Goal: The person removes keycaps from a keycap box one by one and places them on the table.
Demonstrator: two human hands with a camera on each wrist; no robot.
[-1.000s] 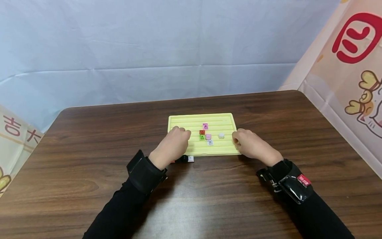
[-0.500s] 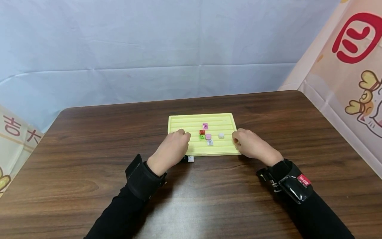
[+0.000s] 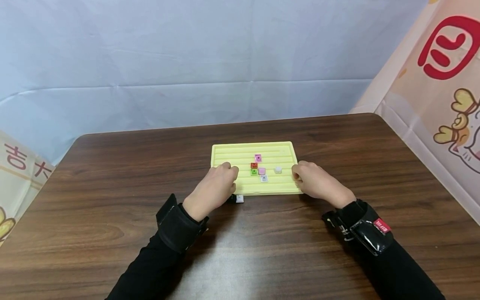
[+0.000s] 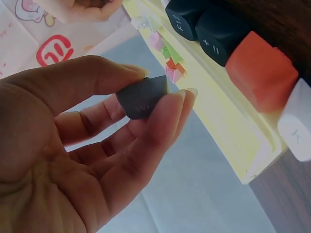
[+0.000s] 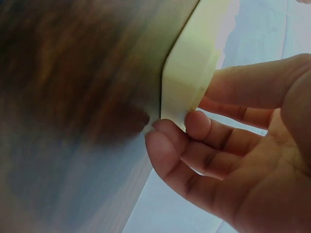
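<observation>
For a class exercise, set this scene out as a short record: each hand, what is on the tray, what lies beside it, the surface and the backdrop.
Left hand: pinches a dark keycap; its lettering is only partly readable
Right hand: holds the yellow tray at its right edge
On tray: two pink keycaps, two whitish keycaps, one red keycap, one green keycap
Along near edge, outside: black keycaps, an orange keycap, white keycaps
Surface: brown wood-grain table
Backdrop: pale blue cloth

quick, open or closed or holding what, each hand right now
Left hand: closed, pinching a dark keycap.
Right hand: closed, holding the yellow tray by its edge.
</observation>
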